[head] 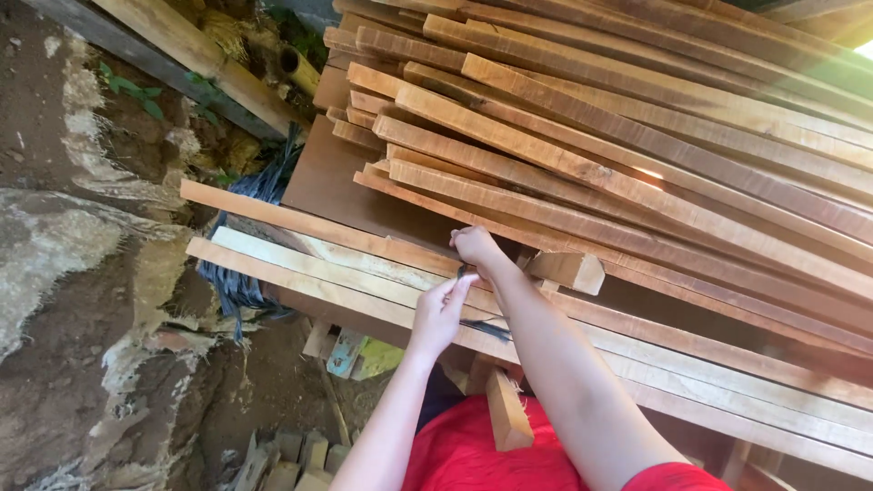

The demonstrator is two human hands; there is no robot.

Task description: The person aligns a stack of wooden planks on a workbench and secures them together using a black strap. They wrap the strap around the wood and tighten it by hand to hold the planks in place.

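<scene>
Head view. You are looking down on a work spot with a bare dirt floor [64, 382], damp and uneven, with pale crusted patches along the left side. Green weeds [127, 86] are growing at the upper left beside a weathered timber beam [182, 64]. Sunlight is breaking in at the upper right corner.

A large stack of sawn planks [637, 155] is filling the upper right half of the frame, the boards lying slantwise and overlapping; too many to count exactly. Under them a flat brown board [336, 191] is showing. Nearer to you, three long pale planks [300, 264] are lying side by side, running from left to lower right. One short wood block [566, 270] is resting on them, just beside your right hand. A second short block [507, 414] is standing below the planks, over your red clothing [464, 455]. A bundle of dark fibrous material [241, 282] is hanging at the left end of the planks. A handful of small offcuts [291, 455] are lying on the dirt at the bottom, with a few more scraps [350, 350] under the planks.

Your left hand [439, 314] is pinching a thin dark strip [473, 300] with fingertips closed. Your right hand [477, 245] is curled closed, gripping the strip's upper end. The strip is lying taut between both hands, over the pale planks.
</scene>
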